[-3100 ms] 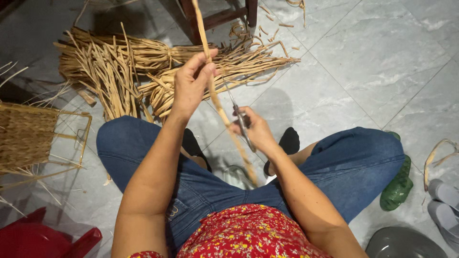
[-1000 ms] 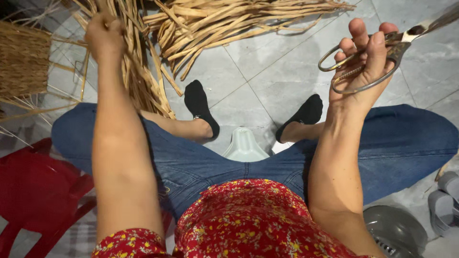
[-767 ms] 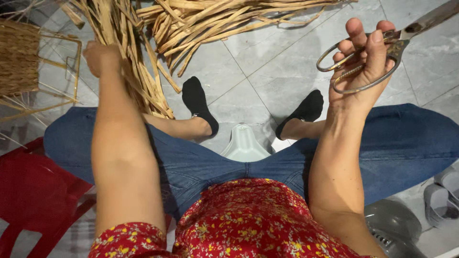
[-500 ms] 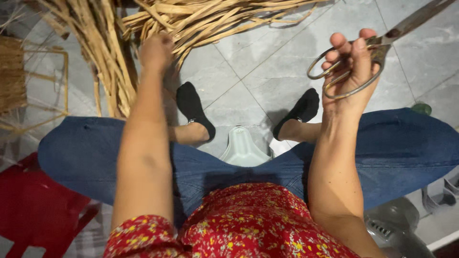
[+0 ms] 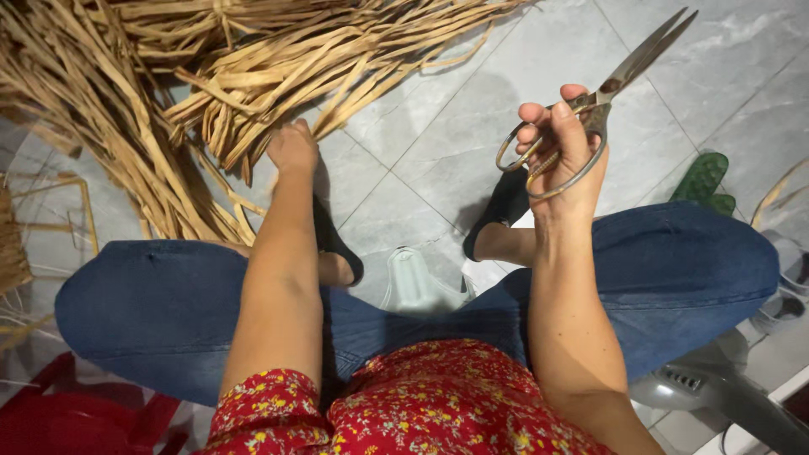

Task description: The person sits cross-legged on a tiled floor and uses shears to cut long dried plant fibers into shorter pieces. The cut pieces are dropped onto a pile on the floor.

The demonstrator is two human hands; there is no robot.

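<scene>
- On the grey tiled floor (image 5: pixel 421 160), the person sits cross-legged in blue jeans (image 5: pixel 674 270) and a red floral top (image 5: pixel 430 404), with both feet in black socks (image 5: pixel 506 202) tucked in front.
- Left hand (image 5: pixel 292 149): stretched forward to the near edge of the pile of tan cane strips (image 5: pixel 253 76). The fingers are curled together at the strip ends; whether they grip a strip cannot be told.
- Right hand (image 5: pixel 565 147): raised above the right knee. The fingers are threaded through and closed on the looped handles of the metal scissors (image 5: pixel 602 97), whose blades point up and to the right, held together.
- Cane strips: spread across the far left part of the floor, with a second bundle running down along the left side beside the left knee.
- Between the crossed shins a pale plastic piece (image 5: pixel 417 286) rests on the floor.
- At the left edge, part of a woven basket frame (image 5: pixel 13 253) stands by the strips; a red object (image 5: pixel 76 417) lies at the near left corner.
- Right side: a green sandal (image 5: pixel 704 181) lies beyond the right knee; a grey plastic item (image 5: pixel 716 388) sits near the right hip.
- The left forearm covers part of the left foot.
</scene>
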